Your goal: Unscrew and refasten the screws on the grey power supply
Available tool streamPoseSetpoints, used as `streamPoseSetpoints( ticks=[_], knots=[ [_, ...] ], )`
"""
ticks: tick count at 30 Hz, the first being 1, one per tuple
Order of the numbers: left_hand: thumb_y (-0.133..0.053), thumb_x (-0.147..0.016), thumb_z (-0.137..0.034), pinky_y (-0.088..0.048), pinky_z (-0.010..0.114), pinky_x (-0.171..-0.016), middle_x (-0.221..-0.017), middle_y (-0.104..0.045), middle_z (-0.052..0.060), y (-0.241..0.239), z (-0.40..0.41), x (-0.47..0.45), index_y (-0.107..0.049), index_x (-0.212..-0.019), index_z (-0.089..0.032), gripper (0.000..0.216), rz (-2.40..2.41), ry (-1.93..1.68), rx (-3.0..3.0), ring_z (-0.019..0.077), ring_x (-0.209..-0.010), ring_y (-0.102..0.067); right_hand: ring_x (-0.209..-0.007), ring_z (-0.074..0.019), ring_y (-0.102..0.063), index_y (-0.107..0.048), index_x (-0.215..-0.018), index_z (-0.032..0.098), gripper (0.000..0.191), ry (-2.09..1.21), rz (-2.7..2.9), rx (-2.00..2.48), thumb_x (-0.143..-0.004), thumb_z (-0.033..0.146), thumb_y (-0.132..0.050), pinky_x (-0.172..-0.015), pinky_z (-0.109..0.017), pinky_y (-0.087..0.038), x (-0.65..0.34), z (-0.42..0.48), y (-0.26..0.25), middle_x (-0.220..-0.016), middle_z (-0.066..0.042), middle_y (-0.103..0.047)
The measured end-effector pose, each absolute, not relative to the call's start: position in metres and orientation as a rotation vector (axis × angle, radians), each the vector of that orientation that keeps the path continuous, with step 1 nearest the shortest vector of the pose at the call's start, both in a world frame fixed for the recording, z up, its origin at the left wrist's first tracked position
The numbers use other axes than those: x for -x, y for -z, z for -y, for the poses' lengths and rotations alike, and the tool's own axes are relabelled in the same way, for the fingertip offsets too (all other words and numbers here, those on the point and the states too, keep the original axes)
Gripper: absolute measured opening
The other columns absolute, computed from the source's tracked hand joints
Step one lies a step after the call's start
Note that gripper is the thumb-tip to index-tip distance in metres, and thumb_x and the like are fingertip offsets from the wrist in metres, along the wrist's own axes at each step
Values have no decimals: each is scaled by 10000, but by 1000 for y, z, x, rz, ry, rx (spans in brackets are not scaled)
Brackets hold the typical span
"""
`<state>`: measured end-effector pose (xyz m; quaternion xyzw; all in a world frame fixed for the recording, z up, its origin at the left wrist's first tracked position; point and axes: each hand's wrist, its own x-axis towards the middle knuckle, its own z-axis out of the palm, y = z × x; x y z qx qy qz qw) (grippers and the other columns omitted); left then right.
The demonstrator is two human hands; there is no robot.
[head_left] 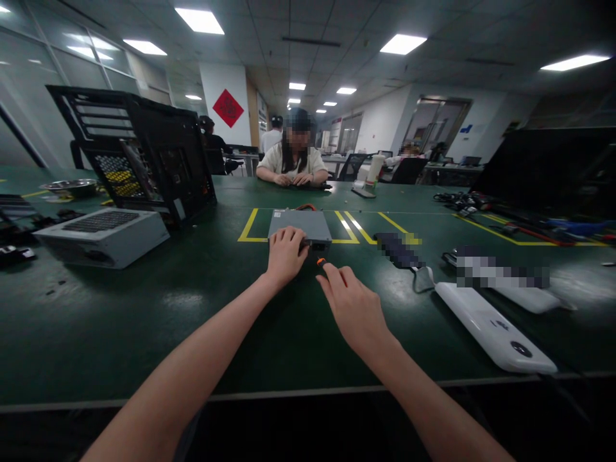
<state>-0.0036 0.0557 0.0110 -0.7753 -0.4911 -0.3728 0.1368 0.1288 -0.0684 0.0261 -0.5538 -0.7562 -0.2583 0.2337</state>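
A grey computer power supply unit lies on the green table in front of me, with coloured wires at its far side. My left hand grips its near left part, fingers over the top and front edge. A socket shows on the near face, to the right of those fingers. Just in front of that face, my right hand is closed on a slim screwdriver with an orange part showing. Its tip points toward the unit; whether it touches a screw is too small to tell. My palm and fingers hide most of the handle.
At left stand a black computer case, a second power supply and a metal bowl. White devices with straps lie at right, near cables and a dark monitor. A person sits opposite.
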Motion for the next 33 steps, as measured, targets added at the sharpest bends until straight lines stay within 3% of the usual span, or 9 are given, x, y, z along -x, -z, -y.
streamPoseSetpoints(
  ticks=[2, 6, 11, 16, 21, 26, 28, 31, 33],
  knots=[
    [-534, -804, -261, -351, 385, -860, -1035, -533, 60, -11, -56, 4, -520, -1008, -221, 209, 1425, 1079, 2244, 246, -1003, -445, -712, -158, -595, -525, -1087, 147, 294, 674, 2069, 1529, -917, 337, -380, -512, -219, -454, -129, 69, -28, -886, -82, -583],
    [-534, -800, -258, -354, 388, -859, -1044, -530, 61, -11, -56, 3, -519, -1015, -228, 217, 1441, 1072, 2240, 252, -1007, -446, -904, -199, -574, -479, -1156, 143, 294, 723, 2173, 1432, -866, 136, -433, -647, -258, -490, -129, 69, -29, -1154, -138, -513],
    [-540, -796, -254, -352, 393, -865, -1040, -533, 60, -10, -57, 3, -518, -1011, -234, 217, 1443, 1079, 2243, 256, -1006, -447, -674, -148, -576, -522, -1091, 170, 266, 712, 2067, 1560, -922, 300, -363, -504, -228, -437, -129, 70, -30, -864, -68, -578],
    [-547, -789, -252, -351, 390, -860, -1049, -530, 60, -11, -56, 3, -518, -1015, -230, 229, 1435, 1075, 2248, 258, -1011, -442, -881, -182, -578, -484, -1142, 156, 262, 712, 2170, 1451, -892, 172, -408, -623, -244, -490, -128, 71, -29, -1152, -126, -519],
    [-544, -791, -259, -350, 391, -859, -1046, -531, 62, -11, -56, 3, -520, -1016, -224, 229, 1432, 1064, 2245, 258, -1002, -445, -691, -153, -592, -522, -1086, 159, 279, 662, 2035, 1573, -923, 321, -362, -491, -224, -453, -129, 69, -30, -888, -75, -584],
    [-546, -789, -253, -350, 386, -861, -1049, -529, 62, -11, -56, 3, -518, -1016, -227, 230, 1426, 1071, 2250, 256, -1011, -444, -917, -193, -583, -473, -1162, 165, 295, 685, 2184, 1434, -882, 127, -388, -627, -252, -495, -129, 71, -31, -1189, -140, -493],
    [-549, -786, -248, -347, 384, -863, -1048, -530, 62, -10, -56, 3, -518, -1019, -225, 236, 1414, 1077, 2245, 257, -1009, -443, -833, -170, -599, -483, -1152, 162, 281, 685, 2155, 1471, -899, 141, -363, -580, -231, -479, -130, 71, -30, -1071, -115, -552],
    [-551, -787, -255, -343, 380, -858, -1044, -532, 62, -10, -56, 3, -517, -1022, -217, 241, 1412, 1076, 2238, 255, -996, -443, -674, -156, -602, -517, -1106, 159, 295, 618, 2032, 1595, -926, 328, -357, -489, -225, -439, -131, 71, -28, -831, -62, -593],
    [-554, -788, -265, -341, 378, -851, -1045, -533, 61, -10, -56, 3, -519, -1021, -213, 241, 1423, 1067, 2229, 255, -992, -442, -719, -168, -615, -510, -1112, 158, 318, 534, 2027, 1584, -921, 363, -360, -506, -230, -453, -132, 70, -26, -870, -72, -603]
  ],
)
